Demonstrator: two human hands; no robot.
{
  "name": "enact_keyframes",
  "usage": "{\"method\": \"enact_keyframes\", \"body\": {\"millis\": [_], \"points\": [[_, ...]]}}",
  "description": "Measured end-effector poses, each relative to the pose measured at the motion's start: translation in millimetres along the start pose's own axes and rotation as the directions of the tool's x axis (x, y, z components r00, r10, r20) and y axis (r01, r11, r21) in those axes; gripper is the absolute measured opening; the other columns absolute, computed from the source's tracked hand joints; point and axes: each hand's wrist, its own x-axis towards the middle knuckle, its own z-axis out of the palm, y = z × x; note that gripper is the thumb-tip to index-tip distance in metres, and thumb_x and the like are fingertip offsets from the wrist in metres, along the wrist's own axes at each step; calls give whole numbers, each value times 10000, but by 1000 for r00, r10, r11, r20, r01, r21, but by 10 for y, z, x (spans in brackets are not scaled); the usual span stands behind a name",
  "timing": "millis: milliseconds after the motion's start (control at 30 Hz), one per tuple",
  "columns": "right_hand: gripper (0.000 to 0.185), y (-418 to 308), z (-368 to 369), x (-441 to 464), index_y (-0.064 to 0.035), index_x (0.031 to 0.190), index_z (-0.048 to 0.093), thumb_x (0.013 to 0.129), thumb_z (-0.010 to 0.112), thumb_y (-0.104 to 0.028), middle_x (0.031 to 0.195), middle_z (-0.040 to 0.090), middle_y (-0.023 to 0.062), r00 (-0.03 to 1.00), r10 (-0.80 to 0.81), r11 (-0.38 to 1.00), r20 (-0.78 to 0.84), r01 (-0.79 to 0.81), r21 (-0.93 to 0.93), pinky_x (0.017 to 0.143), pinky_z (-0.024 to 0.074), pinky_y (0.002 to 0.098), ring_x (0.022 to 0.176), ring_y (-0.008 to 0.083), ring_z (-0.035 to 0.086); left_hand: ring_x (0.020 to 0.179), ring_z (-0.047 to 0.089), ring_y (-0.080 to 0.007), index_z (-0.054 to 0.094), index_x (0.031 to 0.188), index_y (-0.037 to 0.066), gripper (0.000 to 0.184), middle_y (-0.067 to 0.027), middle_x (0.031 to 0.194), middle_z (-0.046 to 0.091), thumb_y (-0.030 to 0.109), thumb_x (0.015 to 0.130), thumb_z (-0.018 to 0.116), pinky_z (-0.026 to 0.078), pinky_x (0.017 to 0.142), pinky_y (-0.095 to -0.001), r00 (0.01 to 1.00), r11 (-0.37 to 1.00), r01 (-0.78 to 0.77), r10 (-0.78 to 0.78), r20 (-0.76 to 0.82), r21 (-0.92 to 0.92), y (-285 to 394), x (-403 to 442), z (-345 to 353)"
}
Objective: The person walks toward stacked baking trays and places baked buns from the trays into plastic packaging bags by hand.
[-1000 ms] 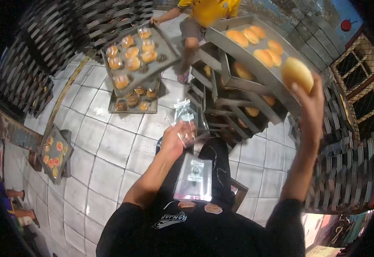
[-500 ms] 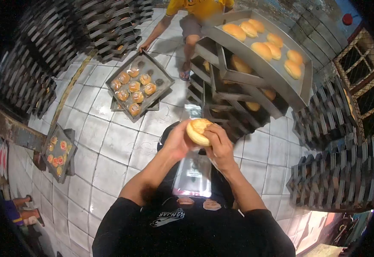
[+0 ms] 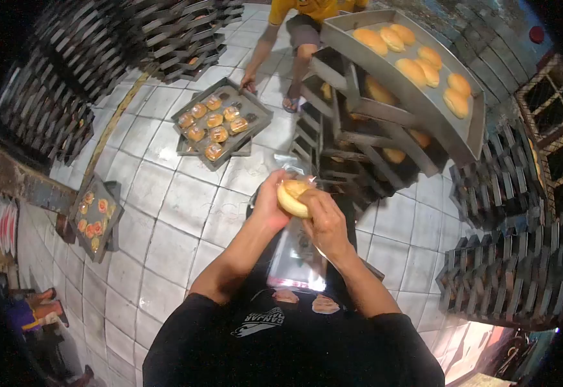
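Note:
A round golden bun (image 3: 292,201) is held up over my lap, in the middle of the head view. My left hand (image 3: 270,201) wraps round its left side. The fingers of my right hand (image 3: 325,222) are closed on its right side and cover part of the top, so I cannot make out the fingertips. Below the hands, a stack of clear plastic bags (image 3: 296,261) lies on my lap, its near end pinkish.
Ahead on the right, stacked metal trays carry a top tray (image 3: 417,97) of plain buns. At front left, a person's hand (image 3: 248,82) touches a tray (image 3: 257,117) of wrapped buns. A tray (image 3: 114,213) of wrapped pieces stands at left. More tray stacks (image 3: 507,277) line the sides.
The bun has tipped over in my hands, and my right fingers have shifted further over its top. The surroundings have slid slightly right in view. The other person's hand stays at the tray's edge.

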Motion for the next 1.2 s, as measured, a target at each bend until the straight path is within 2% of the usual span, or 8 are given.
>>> {"method": "enact_keyframes", "body": {"millis": [233,400,533,667,767,967,1167,1200], "points": [[493,-62,250,-121,-19,1245,606,765,714,5,1255,635,208,994,62,998,85,-62,1,1126,380,543,1234,390,579,1082,656,-265,642,1163,87,355,-98,1128,697,399,1025,545,505,1007,-410,972,986,-133,149,183,-97,-82,-22,-360],[590,105,251,-13,-22,1423,521,843,629,-10,1398,575,210,996,-26,973,90,46,-225,1199,240,605,1357,374,506,1144,643,-245,541,1358,93,372,-87,1259,652,311,1060,492,511,1010,-418,897,828,-434,435,81,356,-556,-203,-141],[616,62,147,112,-37,1428,520,822,625,-11,1373,585,195,978,3,979,207,40,-201,1191,252,601,1341,367,510,1164,635,-248,521,1371,112,377,-83,1311,616,300,1044,527,526,994,-395,925,934,-354,358,130,-55,-31,-62,-93],[557,270,143,272,-61,1373,544,831,662,-8,1228,624,184,984,23,972,177,19,-235,1181,248,613,1254,358,562,1162,627,-258,495,1386,77,465,-99,1316,615,400,1052,501,527,996,-426,836,827,-549,540,101,123,-278,169,19],[381,0,-97,359,-59,1268,594,893,659,-48,1168,639,181,976,-116,989,183,130,-66,1094,398,554,1154,358,624,1176,609,-300,459,1426,53,567,-133,1372,574,486,1060,454,514,1017,-478,855,855,-518,518,-9,-25,-63,216,-12],[138,-35,32,-48,-30,905,608,867,738,-3,927,654,79,775,63,653,629,-509,561,751,504,294,856,196,648,1322,511,-382,490,1418,43,686,-205,1408,547,597,1069,288,418,1115,-581,987,981,-161,163,7,-110,88,282,-139],[185,-71,-61,-93,-24,972,660,840,788,-45,1038,659,105,882,430,749,193,-468,469,860,511,362,907,272,656,1261,569,-317,568,1308,85,523,-174,1318,605,512,1075,376,456,1076,-558,943,942,-323,313,-113,-85,236,-182,-365],[238,-124,-88,49,-13,1021,678,810,787,-17,1081,655,133,981,140,990,-133,-135,43,849,530,358,946,282,672,1257,573,-295,559,1329,79,504,-168,1315,608,487,1077,401,470,1068,-525,983,986,-133,144,110,-100,99,-348,-414]]}}
